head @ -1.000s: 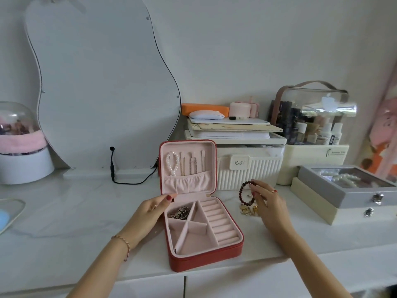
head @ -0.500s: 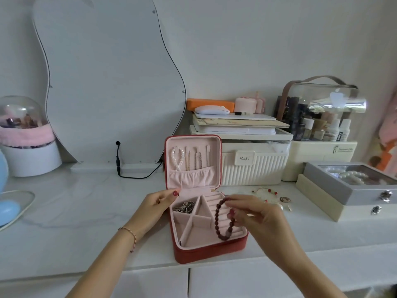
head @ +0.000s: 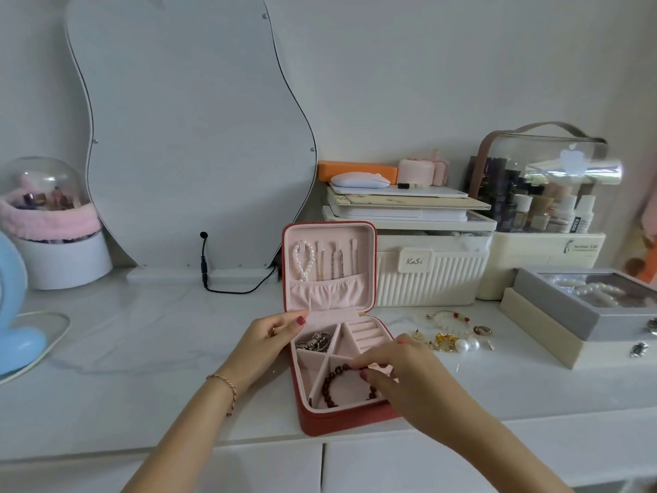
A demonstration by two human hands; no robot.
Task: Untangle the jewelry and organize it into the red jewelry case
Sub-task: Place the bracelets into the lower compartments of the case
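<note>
Dark red round-bead bracelet (head: 343, 386): light, floppy, prob. elastic; right hand (head: 398, 371) fingers (head: 359, 364) pinch its top beads over red velvet jewelry case (head: 341, 419); left hand (head: 273, 336) fingers hold the rim.

Soft daylight, perhaps rightward, wide-angle edge distortion
</note>
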